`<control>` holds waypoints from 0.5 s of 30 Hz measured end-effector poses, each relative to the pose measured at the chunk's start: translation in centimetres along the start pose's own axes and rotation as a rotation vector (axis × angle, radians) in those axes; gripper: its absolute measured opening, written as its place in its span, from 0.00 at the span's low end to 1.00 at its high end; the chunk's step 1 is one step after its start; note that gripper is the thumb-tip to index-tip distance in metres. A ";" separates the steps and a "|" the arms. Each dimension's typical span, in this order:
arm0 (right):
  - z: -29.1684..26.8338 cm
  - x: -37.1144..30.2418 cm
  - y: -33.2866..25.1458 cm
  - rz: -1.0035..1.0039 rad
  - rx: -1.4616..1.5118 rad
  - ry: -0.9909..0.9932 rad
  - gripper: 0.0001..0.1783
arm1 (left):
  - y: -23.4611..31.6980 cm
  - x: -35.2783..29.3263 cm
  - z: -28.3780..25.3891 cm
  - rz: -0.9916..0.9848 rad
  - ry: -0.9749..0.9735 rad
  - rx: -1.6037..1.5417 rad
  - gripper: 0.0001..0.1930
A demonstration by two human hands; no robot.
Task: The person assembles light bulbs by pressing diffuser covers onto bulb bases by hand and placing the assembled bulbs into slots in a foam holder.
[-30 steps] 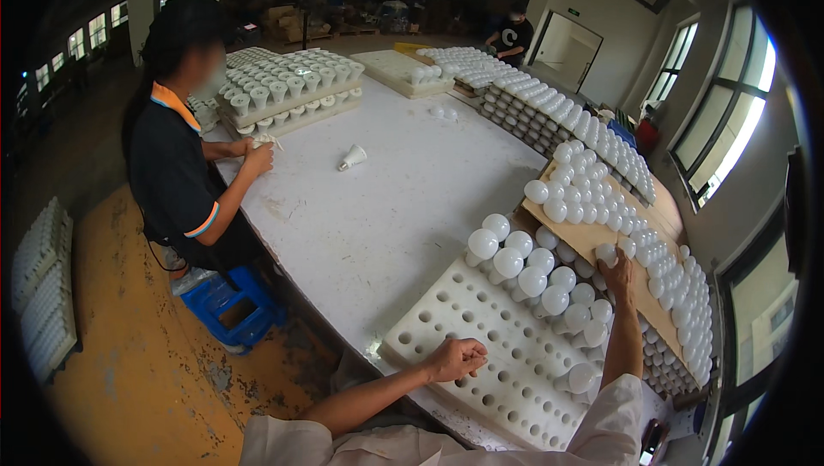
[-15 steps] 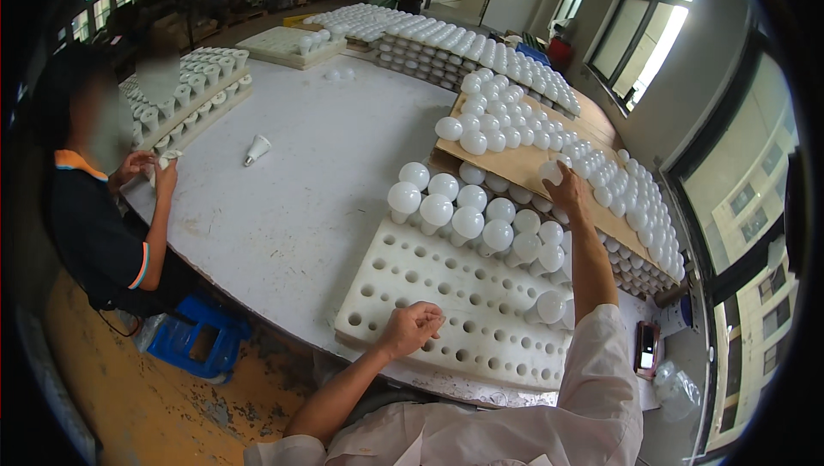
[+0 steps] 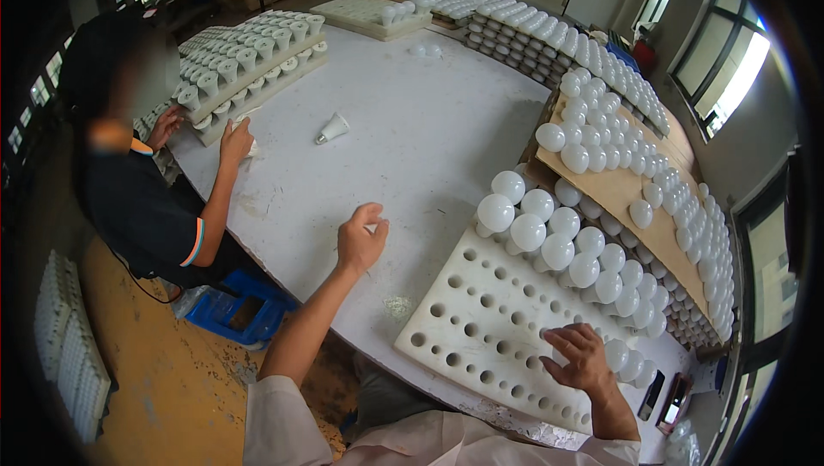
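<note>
Head view, looking down over a large white table (image 3: 412,123). At lower centre of the frame a white foam tray (image 3: 481,329) full of round holes lies with its long axis running from lower right up toward centre. Its far end is filled with white round bulbs (image 3: 549,234) standing in the holes; the near rows are unfilled.

The person's right hand (image 3: 584,361) rests at the lower right, palm down on the tray with fingers spread. Whether a bulb sits under the fingers cannot be told. More white bulbs lie just to its right, at the tray's lower right corner.

The left hand (image 3: 360,239) hovers above bare table left of centre, fingers loosely curled, thumb and forefinger close together. It may pinch something small and white, but this is too small to tell. The tray lies to its right and slightly lower in the frame, so the right hand is much the nearer to the open holes.

Along the right side, stacked layers of bulbs on brown cardboard sheets (image 3: 635,191) curve toward the top. At upper left, a co-worker (image 3: 146,208) in a dark shirt sits at the table, handling white bulb bases (image 3: 240,54) in trays. One loose bulb base (image 3: 333,129) lies on the table at upper centre.
</note>
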State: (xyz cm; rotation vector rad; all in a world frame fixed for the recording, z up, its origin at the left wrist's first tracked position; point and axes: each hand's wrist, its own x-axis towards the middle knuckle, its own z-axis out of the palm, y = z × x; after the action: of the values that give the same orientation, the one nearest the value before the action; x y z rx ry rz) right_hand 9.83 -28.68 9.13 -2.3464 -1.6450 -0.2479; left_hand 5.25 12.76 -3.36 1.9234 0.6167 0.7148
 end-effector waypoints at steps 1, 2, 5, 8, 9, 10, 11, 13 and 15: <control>1.2 -0.7 -0.3 0.035 0.045 0.032 0.24 | -1.2 2.4 -0.5 -0.023 0.020 0.095 0.19; 2.3 -1.4 -0.1 0.101 0.056 0.032 0.25 | -2.5 4.7 -1.1 -0.044 0.036 0.191 0.22; 4.0 -3.5 1.1 0.219 0.081 0.036 0.28 | -4.9 10.9 -2.6 -0.036 0.041 0.390 0.26; 4.0 -4.1 1.0 0.303 0.099 0.022 0.31 | -7.0 16.1 -3.1 -0.111 0.048 0.491 0.28; 3.9 -4.3 0.8 0.332 0.111 0.010 0.32 | -8.6 17.7 -3.2 -0.057 0.106 0.571 0.29; 4.3 -5.2 1.0 0.370 0.145 0.017 0.34 | -10.2 19.3 -3.6 -0.002 0.165 0.651 0.30; 4.1 -5.4 0.9 0.383 0.147 0.018 0.34 | -10.6 20.8 -3.1 0.003 0.152 0.653 0.30; 3.2 -5.4 0.6 0.476 0.100 -0.055 0.41 | -11.4 23.1 -2.8 -0.075 0.139 0.735 0.32; 2.9 -5.2 0.4 0.493 0.067 -0.085 0.43 | -13.0 25.0 -2.8 -0.096 0.153 0.749 0.32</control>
State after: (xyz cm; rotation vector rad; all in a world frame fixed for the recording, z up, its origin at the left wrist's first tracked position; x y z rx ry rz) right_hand 8.40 -32.57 4.78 -2.6412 -1.0338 0.0070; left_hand 19.27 36.76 -8.56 2.5033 1.1880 0.6189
